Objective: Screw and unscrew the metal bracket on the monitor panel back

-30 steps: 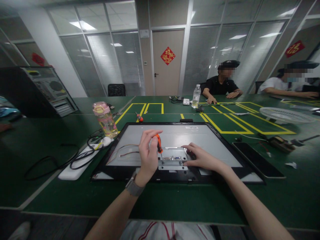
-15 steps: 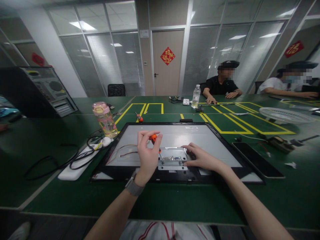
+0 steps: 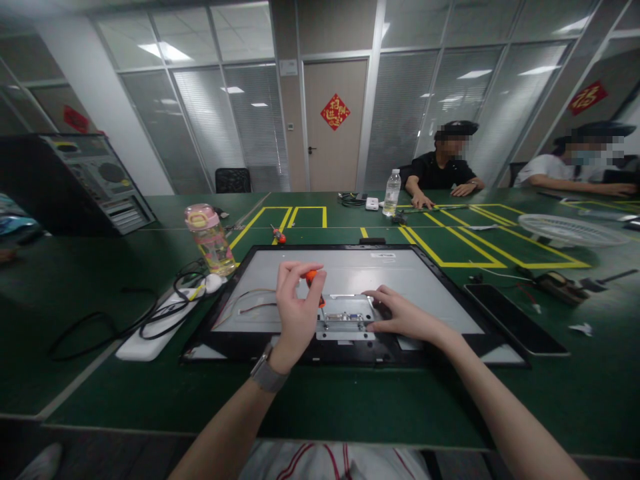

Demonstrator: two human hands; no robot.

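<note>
My left hand [image 3: 299, 310] pinches the orange handle of a screwdriver [image 3: 311, 275] between thumb and fingers. The screwdriver's shaft points down, its tip at the lower left of a silver metal bracket [image 3: 345, 335] with ports along it. At the bracket's right side, my right hand [image 3: 403, 313] steadies it, thumb at the near corner and fingers curled over the far edge. Beneath the bracket lies a large flat display panel [image 3: 415, 277] with a grey back and black frame. Thin wires [image 3: 257, 307] run from the bracket's left across the panel.
Left of the panel are a white power strip [image 3: 150, 333] with black cables and a pink-lidded bottle [image 3: 210, 237]. A black phone-like slab [image 3: 515, 320] lies right. Beyond sit a second screwdriver [image 3: 279, 235], a water bottle [image 3: 393, 193] and two people; a computer case [image 3: 85, 183] stands far left.
My left hand and the screwdriver have shifted very slightly to the right, and the screwdriver stands a little more upright. My right hand keeps its place on the bracket.
</note>
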